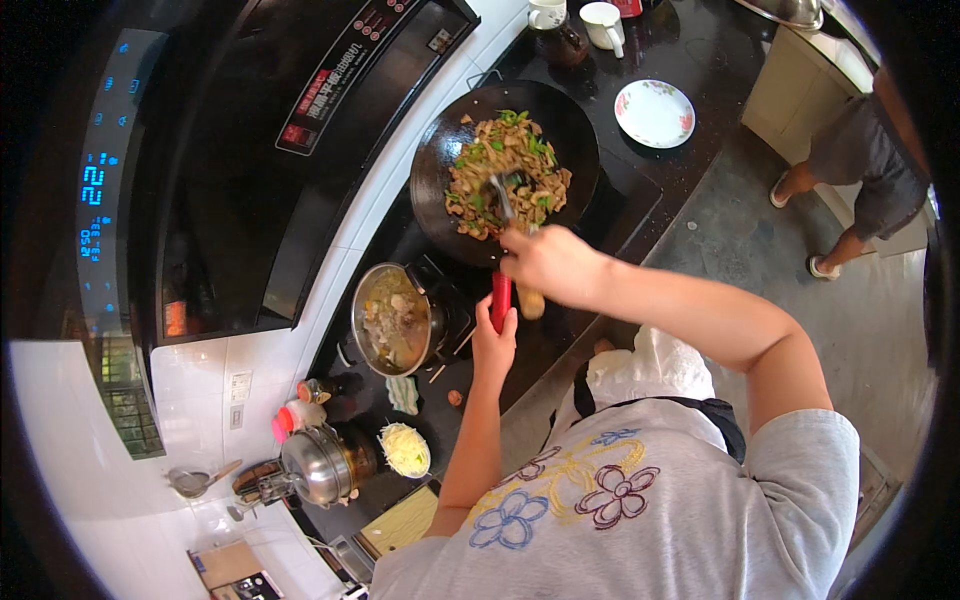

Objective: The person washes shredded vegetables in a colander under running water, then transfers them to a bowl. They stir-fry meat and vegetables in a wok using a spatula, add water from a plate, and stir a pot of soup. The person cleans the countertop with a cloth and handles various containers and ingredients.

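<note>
A black wok (570, 112) sits on the stove, filled with sliced meat and green pepper pieces (535, 150). Its red handle (502, 298) points toward me, and my left hand (493, 345) is wrapped round it. My right hand (560, 268), slightly blurred, grips a spatula (504, 200) above the wok's near rim. The metal end of the spatula is down among the food, partly blurred. A wooden handle end (531, 302) sticks out below my right fist.
Left of the wok handle stands a pot of soup (436, 325). A floral plate (654, 114) lies on the dark counter, with white mugs (603, 27) beyond. Shredded pale vegetable fills a bowl (406, 450) near a kettle (318, 465). A range hood (230, 200) overhangs the left; another person's legs (845, 180) are at right.
</note>
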Demonstrator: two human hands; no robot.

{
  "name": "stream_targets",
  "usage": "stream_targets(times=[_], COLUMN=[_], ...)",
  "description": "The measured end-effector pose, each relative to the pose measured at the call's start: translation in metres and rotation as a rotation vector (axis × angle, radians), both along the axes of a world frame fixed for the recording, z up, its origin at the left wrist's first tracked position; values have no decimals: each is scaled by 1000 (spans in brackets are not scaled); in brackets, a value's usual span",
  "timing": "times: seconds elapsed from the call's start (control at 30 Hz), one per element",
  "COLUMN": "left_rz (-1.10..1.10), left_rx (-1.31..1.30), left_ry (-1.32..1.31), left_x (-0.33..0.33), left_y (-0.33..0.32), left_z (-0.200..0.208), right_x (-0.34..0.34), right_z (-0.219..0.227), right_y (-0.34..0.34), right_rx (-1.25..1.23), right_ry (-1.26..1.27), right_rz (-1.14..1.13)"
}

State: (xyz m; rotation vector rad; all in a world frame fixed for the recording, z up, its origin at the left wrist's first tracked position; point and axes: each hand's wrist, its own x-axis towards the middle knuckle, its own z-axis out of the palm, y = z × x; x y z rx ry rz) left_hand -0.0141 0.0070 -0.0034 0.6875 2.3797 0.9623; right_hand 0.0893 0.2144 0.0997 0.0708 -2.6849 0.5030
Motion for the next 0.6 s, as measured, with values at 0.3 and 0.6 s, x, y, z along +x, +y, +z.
stream_targets(times=[0.3, 0.6], left_rz=[39, -27], left_rx=[-4, 31], left_ry=[-99, -11], left_x=[6, -4], left_y=[3, -3], left_z=[24, -1], right_x=[-17, -56], right_z=[85, 7], right_y=[109, 113], right_rx=[-137, -737], right_ry=[333, 376], right_rz=[-601, -344])
